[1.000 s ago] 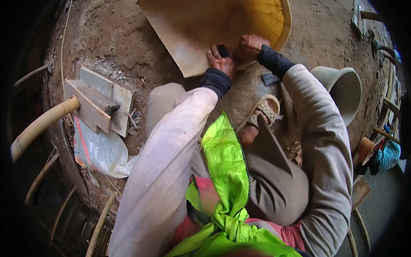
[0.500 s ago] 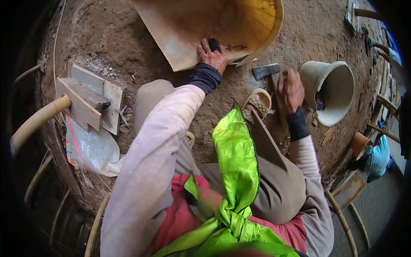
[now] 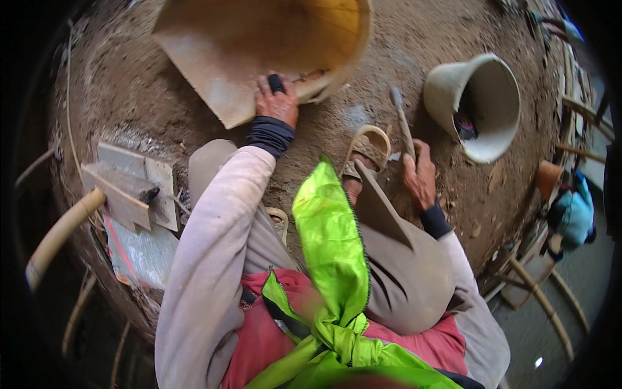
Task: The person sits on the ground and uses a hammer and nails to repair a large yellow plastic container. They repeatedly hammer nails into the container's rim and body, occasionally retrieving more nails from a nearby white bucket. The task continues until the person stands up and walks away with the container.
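Note:
My left hand [image 3: 276, 100] grips the near edge of a broad, curved, yellowish-white cut-open tub [image 3: 223, 78]. Its fingers lie over the inner face, with a black wrap on one of them; its thumb is hidden. In my right hand [image 3: 419, 175] is a hatchet [image 3: 404, 126], held by the wooden handle. The hatchet head points away from me and shows nearly edge-on, slightly blurred, above the dirt. Between the hands stands my sandalled foot [image 3: 366, 152], close to the hatchet. The right fingers are wrapped around the handle's lower part.
A white bucket [image 3: 447, 91] with a broken rim lies tipped at the right, something dark inside. Boards [image 3: 120, 194] and a clear plastic bag [image 3: 146, 256] lie at the left beside a bamboo pole [image 3: 61, 236]. A person in teal [image 3: 573, 211] is at the far right.
My right hand, blurred at the hatchet handle before, now holds the hatchet with its head turned edge-on. The view has shifted, and my left hand stays on the tub's edge.

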Action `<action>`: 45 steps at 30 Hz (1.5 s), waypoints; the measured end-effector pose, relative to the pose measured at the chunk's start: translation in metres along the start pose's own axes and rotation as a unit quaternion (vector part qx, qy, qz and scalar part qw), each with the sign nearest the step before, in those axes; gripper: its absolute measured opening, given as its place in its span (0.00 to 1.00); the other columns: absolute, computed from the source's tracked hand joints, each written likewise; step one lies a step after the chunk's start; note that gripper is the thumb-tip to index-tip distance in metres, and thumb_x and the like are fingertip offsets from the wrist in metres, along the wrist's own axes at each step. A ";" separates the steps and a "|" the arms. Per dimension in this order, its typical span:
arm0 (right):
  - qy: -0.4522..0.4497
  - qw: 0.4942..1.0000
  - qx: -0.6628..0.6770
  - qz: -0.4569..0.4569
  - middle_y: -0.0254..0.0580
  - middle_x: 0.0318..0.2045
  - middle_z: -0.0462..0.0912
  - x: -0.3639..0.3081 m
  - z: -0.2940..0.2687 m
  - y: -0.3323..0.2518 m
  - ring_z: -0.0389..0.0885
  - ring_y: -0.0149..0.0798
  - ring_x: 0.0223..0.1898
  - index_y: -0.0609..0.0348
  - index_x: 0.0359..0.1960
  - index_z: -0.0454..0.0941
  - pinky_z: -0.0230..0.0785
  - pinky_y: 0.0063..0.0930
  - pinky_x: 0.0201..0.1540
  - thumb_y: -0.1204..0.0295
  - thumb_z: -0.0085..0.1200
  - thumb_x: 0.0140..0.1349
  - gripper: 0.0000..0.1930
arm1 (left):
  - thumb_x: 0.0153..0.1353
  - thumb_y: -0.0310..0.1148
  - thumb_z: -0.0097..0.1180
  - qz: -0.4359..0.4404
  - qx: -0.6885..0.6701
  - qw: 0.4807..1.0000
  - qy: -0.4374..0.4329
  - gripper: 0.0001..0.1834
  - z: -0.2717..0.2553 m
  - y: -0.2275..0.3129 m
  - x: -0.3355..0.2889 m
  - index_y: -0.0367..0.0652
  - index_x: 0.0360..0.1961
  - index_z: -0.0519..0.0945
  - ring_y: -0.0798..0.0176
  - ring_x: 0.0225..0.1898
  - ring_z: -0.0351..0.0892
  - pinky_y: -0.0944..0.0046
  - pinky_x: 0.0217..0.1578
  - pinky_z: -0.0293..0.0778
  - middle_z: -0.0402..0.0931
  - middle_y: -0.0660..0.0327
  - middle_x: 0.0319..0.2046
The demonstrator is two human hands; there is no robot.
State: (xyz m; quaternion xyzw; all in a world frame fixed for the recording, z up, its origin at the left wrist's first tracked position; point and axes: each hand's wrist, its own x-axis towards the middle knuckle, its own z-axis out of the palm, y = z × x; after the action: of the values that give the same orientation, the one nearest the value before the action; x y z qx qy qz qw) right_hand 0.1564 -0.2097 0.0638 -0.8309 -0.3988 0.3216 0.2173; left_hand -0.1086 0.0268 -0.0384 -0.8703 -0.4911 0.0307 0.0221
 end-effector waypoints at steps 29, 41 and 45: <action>-0.004 0.774 -0.280 -0.568 0.48 0.31 0.76 0.167 -0.009 -0.197 0.82 0.48 0.32 0.57 0.40 0.76 0.76 0.41 0.31 0.67 0.58 0.68 0.08 | 0.59 0.30 0.56 -0.013 0.030 0.997 0.063 0.25 0.020 0.017 -0.006 0.29 0.58 0.79 0.23 0.60 0.72 0.36 0.45 0.76 0.75 0.32 0.59; -0.144 0.898 -0.293 -0.296 0.56 0.26 0.81 0.120 0.003 -0.155 0.82 0.64 0.30 0.59 0.41 0.67 0.74 0.54 0.31 0.66 0.60 0.65 0.14 | 0.61 0.30 0.55 -0.010 0.011 0.999 0.049 0.23 0.021 0.021 -0.008 0.30 0.57 0.79 0.24 0.61 0.72 0.35 0.50 0.76 0.74 0.32 0.60; -0.223 0.888 -0.261 -0.305 0.59 0.26 0.80 0.120 -0.012 -0.125 0.81 0.65 0.30 0.60 0.40 0.68 0.72 0.58 0.32 0.64 0.59 0.65 0.15 | 0.62 0.30 0.55 -0.013 -0.002 0.998 0.063 0.24 0.027 0.016 -0.011 0.29 0.58 0.77 0.25 0.61 0.72 0.35 0.52 0.76 0.74 0.33 0.60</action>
State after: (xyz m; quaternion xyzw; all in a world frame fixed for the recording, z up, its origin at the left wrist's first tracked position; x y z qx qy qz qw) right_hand 0.1565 -0.0413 0.1058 -0.6011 -0.7404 0.3005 -0.0147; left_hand -0.1026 0.0097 -0.0660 -0.8641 -0.5000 -0.0259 0.0515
